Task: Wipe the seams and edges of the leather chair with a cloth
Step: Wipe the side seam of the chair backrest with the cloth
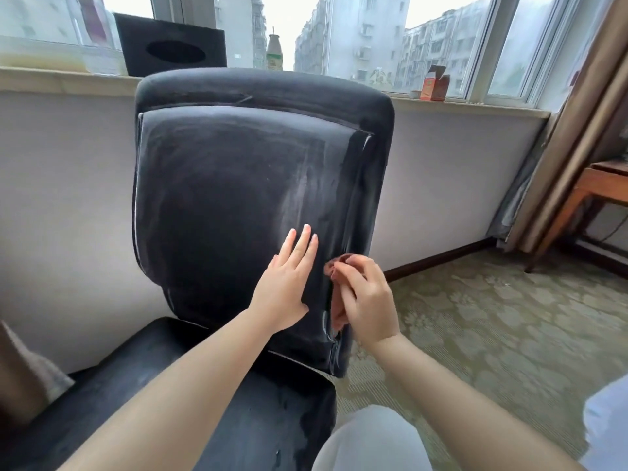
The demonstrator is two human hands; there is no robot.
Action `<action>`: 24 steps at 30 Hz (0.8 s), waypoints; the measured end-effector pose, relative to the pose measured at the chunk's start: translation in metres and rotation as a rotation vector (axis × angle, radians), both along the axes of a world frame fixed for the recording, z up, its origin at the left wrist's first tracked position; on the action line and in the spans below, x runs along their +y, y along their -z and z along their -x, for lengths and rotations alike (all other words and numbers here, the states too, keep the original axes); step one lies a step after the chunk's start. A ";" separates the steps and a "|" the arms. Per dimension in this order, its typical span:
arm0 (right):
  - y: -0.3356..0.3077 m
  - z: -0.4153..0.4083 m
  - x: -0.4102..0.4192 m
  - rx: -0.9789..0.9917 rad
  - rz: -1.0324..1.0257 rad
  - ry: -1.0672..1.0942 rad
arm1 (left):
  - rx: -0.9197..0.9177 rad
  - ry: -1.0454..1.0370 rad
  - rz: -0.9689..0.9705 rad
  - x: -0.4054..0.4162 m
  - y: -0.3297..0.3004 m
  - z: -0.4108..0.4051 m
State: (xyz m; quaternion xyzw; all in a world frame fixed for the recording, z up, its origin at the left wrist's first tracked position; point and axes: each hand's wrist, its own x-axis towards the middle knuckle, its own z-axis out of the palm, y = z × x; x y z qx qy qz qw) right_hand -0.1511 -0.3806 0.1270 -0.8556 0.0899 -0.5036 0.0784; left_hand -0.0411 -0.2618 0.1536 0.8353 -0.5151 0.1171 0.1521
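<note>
While your left hand is lying flat, fingers straight, bracing the chair backrest, your right hand is pinching the reddish cloth against its right side seam; next, you are likely drawing it along that edge.

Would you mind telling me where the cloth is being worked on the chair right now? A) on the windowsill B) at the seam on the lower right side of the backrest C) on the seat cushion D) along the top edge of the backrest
B: the right hand grips the reddish cloth against the lower right side seam of the chair backrest, while the left hand lies flat on the panel beside it.
</note>
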 end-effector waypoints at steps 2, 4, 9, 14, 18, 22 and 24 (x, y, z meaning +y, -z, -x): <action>0.006 -0.002 -0.001 0.019 0.054 -0.005 | 0.017 -0.005 0.012 -0.002 0.004 0.000; 0.030 0.003 -0.002 0.115 0.156 -0.051 | 0.027 -0.007 0.012 -0.002 0.008 0.000; 0.073 0.016 -0.016 0.455 0.390 -0.153 | 0.004 0.014 -0.005 0.002 0.015 -0.003; 0.045 0.018 -0.014 0.282 0.242 -0.101 | -0.013 0.012 0.003 0.003 0.023 -0.006; 0.024 0.006 -0.011 0.084 0.187 0.012 | 0.004 0.007 0.035 -0.001 0.033 -0.007; 0.040 -0.008 -0.010 0.153 0.155 -0.015 | 0.005 0.015 0.028 -0.001 0.036 -0.009; 0.051 -0.010 -0.009 0.207 0.306 -0.052 | -0.008 0.023 0.005 0.001 0.034 -0.010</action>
